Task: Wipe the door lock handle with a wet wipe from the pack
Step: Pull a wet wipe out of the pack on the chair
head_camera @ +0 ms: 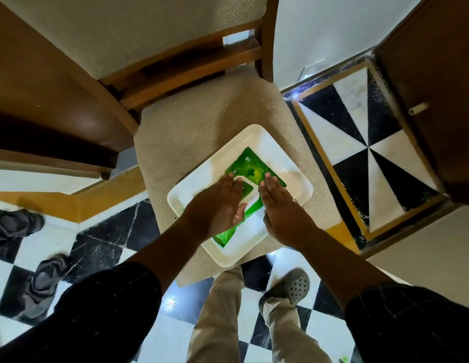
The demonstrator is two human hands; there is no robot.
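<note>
A green wet-wipe pack [250,167] with a white-edged flap lies on a white square tray [278,145] on a chair seat. My left hand [217,205] rests flat on the left part of the pack, fingers together, thumb by the flap. Along the pack's right side lies my right hand [283,208], also flat, fingers extended and touching it. Neither hand grips anything. The brown door [435,95] stands at the right; only a small pale knob [418,109] shows on it, and the lock handle is out of view.
The tray sits on a beige upholstered wooden chair [191,121] against the white wall. A dark wooden piece of furniture [44,100] is at the left. Black-and-white tiled floor surrounds it, with dark sandals [31,258] at the left and my grey clog [291,286] below.
</note>
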